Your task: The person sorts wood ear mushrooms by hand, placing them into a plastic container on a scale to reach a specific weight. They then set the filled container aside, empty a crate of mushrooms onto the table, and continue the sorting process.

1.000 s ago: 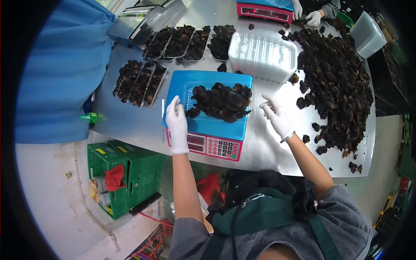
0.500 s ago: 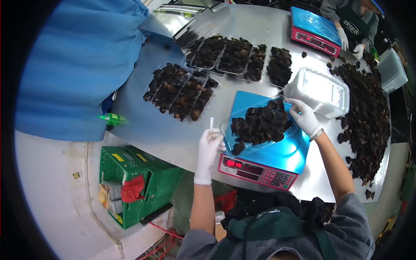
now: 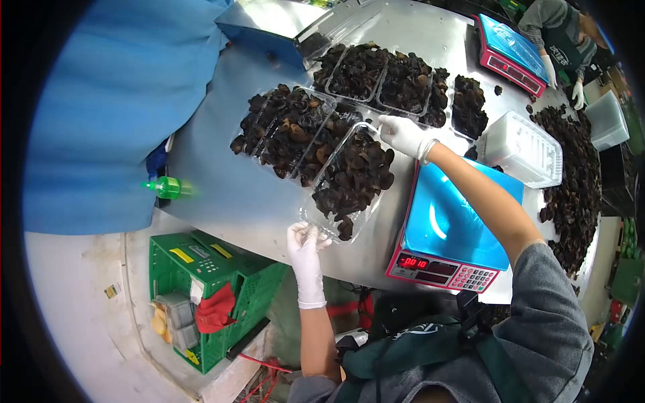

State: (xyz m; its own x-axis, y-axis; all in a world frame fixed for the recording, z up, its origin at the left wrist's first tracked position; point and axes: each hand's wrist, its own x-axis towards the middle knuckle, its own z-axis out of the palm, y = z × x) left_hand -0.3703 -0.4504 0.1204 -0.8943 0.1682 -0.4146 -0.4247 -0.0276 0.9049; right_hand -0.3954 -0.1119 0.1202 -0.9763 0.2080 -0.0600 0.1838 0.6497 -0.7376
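A clear plastic tray of dark dried mushrooms (image 3: 349,180) lies on the steel table (image 3: 228,195), right beside a row of filled trays (image 3: 289,131). My left hand (image 3: 306,245), in a white glove, grips the tray's near end. At the far end my gloved right hand (image 3: 402,134) holds its rim. The blue-topped scale (image 3: 453,232) to the right has nothing on it and its display glows red.
More filled trays (image 3: 396,77) stand farther back. A stack of unfilled clear trays (image 3: 521,148) and a big heap of loose mushrooms (image 3: 574,181) lie at right. Another person's gloved hands (image 3: 563,77) work near a second scale (image 3: 510,50). A green crate (image 3: 201,289) sits below the table edge.
Both hands lifted the mushroom tray off the blue scale and carried it left, setting it next to the row of filled trays. The scale top is now bare.
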